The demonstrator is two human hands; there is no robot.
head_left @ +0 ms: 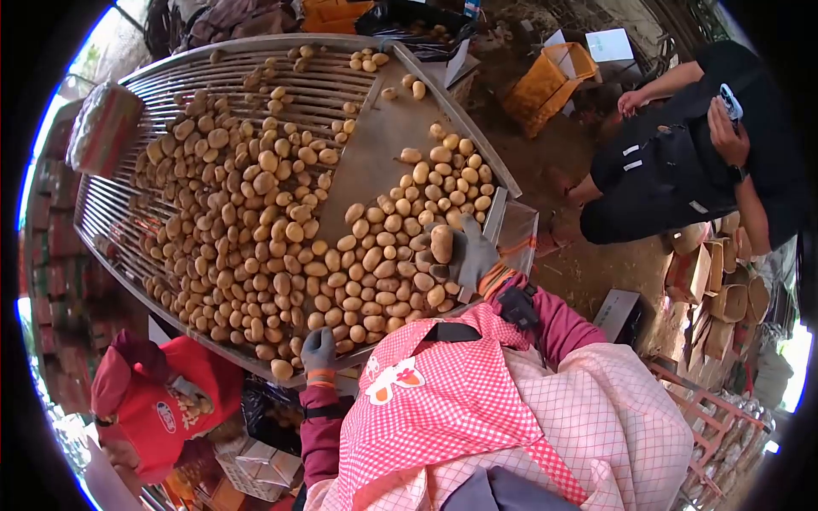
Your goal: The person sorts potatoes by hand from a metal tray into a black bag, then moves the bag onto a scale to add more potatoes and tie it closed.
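Many potatoes (256,183) cover a slatted sorting table (349,64) and spread over its smooth metal end (362,162). My right hand (473,255), in a grey glove, is closed around a single brown potato (441,244) above the pile near the table's right edge. At the near edge, my left hand (319,349), also gloved in grey, sits beside the potatoes. Its fingers are bunched and partly hidden, so I cannot make out whether they hold anything.
A person in dark clothes (682,162) stands at the right, holding a phone (729,102). Another person in a red apron (175,400) is at the lower left. An orange crate (550,85) stands beyond the table. A full sack (104,128) rests at its far left corner.
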